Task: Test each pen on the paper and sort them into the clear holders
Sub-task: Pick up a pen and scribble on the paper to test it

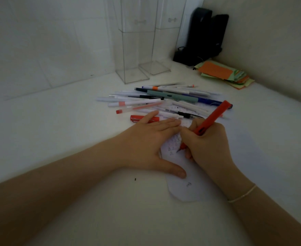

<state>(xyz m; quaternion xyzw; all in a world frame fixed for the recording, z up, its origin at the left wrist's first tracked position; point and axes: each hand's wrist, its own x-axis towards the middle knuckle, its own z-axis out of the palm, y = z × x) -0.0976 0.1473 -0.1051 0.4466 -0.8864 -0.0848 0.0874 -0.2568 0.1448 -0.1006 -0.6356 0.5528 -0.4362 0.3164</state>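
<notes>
- Pens (164,102) lie heaped on the white tabletop (57,132) at twelve o'clock from the hands, with two clear holders (135,50) standing upright beyond them, apparently empty.
- Head view: the right hand (208,144) has its fingers curled round a red pen (211,119), tip on the paper (174,148); its red cap (144,118) lies at ten o'clock.
- The left hand (146,142) lies flat, fingers straight, pinning the paper.
- Judging by looks, the pen is light, stiff and smooth plastic; a pinch low on the barrel suits writing, mid-barrel for dropping it into a holder.
- The thin paper would likely slide unless held down.
</notes>
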